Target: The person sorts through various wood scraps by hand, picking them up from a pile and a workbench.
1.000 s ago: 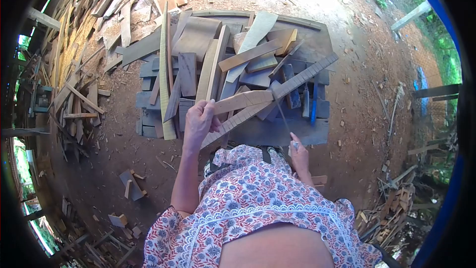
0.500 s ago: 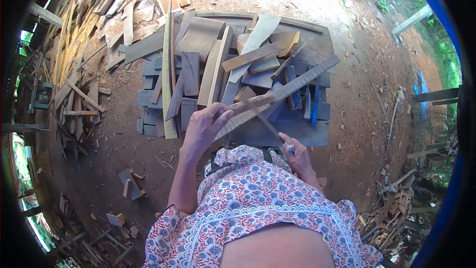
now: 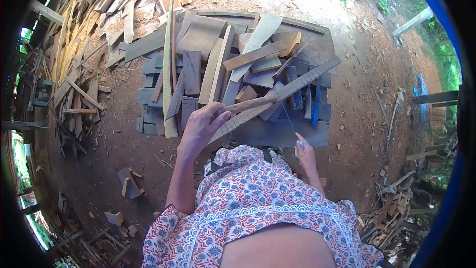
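Note:
My left hand (image 3: 201, 126) is closed around the near end of a brown wooden stick (image 3: 250, 103). The stick's rounded far end lies against a long strip of wood with notches (image 3: 310, 75), which slants across the worktable (image 3: 297, 134). In my right hand (image 3: 307, 155) is a long, narrow file-like tool (image 3: 288, 119), seen nearly edge-on. Its far tip comes up close to the rounded end of the stick, and its grip is mostly hidden by my fingers.
Wooden offcuts (image 3: 191, 72) and planks cover the table's far side. A blue-handled tool (image 3: 315, 106) lies at the right, beside another slim tool (image 3: 308, 104). Scrap wood (image 3: 82, 89) is heaped on the left floor, with small blocks (image 3: 130, 183) scattered nearer me.
My right hand has moved right and slightly down with the file-like tool, which has turned from flat to edge-on. My left hand and the stick have barely shifted.

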A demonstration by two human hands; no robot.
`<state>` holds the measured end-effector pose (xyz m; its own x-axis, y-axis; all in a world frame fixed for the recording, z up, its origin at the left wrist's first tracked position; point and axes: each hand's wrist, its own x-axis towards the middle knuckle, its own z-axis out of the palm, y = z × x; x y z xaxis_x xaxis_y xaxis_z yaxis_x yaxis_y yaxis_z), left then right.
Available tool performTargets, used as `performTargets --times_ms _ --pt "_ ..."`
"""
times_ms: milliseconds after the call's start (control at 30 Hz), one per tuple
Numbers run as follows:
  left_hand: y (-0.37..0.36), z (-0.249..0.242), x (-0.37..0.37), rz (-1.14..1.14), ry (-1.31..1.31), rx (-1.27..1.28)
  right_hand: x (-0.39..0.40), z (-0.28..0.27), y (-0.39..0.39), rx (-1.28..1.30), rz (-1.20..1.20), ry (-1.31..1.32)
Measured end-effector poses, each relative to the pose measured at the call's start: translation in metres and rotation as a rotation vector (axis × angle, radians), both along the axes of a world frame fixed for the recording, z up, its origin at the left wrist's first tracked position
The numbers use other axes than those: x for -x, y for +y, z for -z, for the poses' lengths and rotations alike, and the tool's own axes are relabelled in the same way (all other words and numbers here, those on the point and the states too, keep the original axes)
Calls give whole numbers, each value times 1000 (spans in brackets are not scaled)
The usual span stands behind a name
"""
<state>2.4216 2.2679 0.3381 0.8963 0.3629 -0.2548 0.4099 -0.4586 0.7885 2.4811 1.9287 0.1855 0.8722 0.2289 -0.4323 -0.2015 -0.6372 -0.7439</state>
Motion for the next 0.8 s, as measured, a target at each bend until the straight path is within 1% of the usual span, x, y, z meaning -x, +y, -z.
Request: performTargets --times_ms 67,133,200,233,300,367,433,467,500,567,600,667,700,767,800 --pt "2 5 2 63 -104 -47 3 -12 1 -8 -19 -8" --pt "2 7 1 80 -129 -49 6 -44 10 -15 -29 -23" --pt "1 7 0 102 -151 -51 12 -76 22 -201 -232 -50" --pt "1 7 0 97 -146 -50 14 -88 27 -203 -224 -47" --pt "0 4 0 101 -140 -50 17 -102 33 -270 -412 -85" --pt "-2 1 0 51 -69 -36 17 -78 26 -312 -389 -129" --pt "0 6 1 30 -84 -38 12 -46 9 -55 -188 93" --pt "1 8 1 6 -102 -42 11 -33 0 0 -107 164" --pt "2 7 0 0 -104 -42 11 -33 -1 0 -113 161" --pt "3 6 0 1 -76 -36 12 -32 -3 -76 -147 -58" --pt "3 6 2 3 -67 -40 16 -40 3 -81 -145 -49" --pt "3 8 -2 -7 -48 -31 19 -66 20 -220 -325 -87" --pt "4 11 -2 -1 -51 -31 19 -61 19 -219 -319 -91" --pt "7 19 0 17 -154 -26 18 -32 15 -102 -128 70" --pt "7 23 1 13 -155 -24 16 -13 6 -7 -58 73"
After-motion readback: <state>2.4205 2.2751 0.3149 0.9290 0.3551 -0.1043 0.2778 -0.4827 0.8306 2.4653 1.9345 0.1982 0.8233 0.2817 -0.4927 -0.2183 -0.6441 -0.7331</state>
